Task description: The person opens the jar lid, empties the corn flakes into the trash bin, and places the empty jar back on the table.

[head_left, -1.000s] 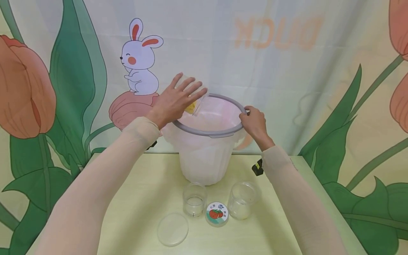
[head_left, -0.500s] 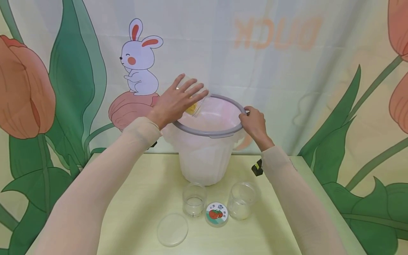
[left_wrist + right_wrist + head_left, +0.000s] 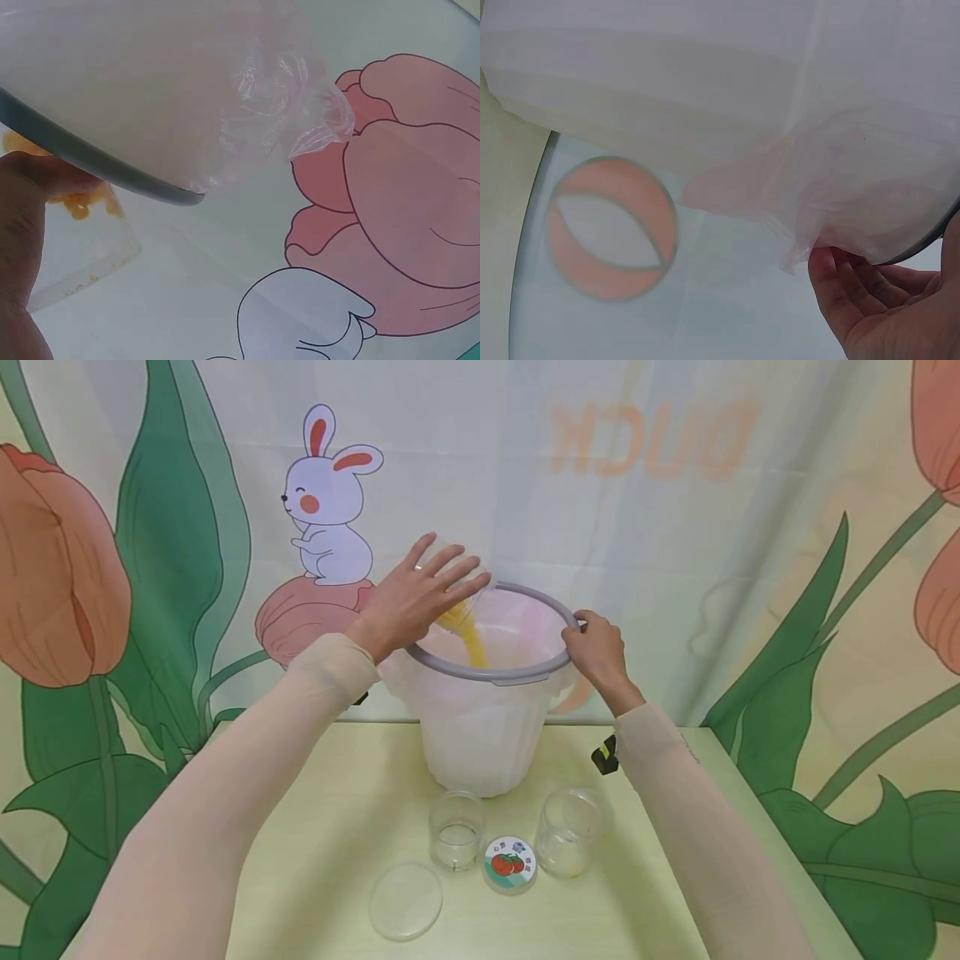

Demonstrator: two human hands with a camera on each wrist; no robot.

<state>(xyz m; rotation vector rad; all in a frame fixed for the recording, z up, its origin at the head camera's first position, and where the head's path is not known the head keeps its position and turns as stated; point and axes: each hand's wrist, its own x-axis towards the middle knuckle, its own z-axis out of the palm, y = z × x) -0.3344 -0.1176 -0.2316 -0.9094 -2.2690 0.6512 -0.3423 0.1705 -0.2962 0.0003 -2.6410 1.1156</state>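
The white bin [image 3: 480,727] stands at the far side of the surface [image 3: 330,827], with a thin bag liner [image 3: 300,120] under its grey rim [image 3: 480,675]. The left hand [image 3: 412,597] holds a clear cup [image 3: 459,602] tipped over the rim on the left side, fingers spread and curved around it. The cup's long axis slopes down and right, mouth toward the inside of the bin, and yellow food [image 3: 471,643] falls from it. The right hand [image 3: 596,647] grips the rim on the right side. The left hand is the nearer one to the cup.

The left wrist view shows orange bits [image 3: 71,204] stuck inside the cup, which the head view does not show. Near the front edge lie two empty cups [image 3: 457,831] and two lids [image 3: 406,900].
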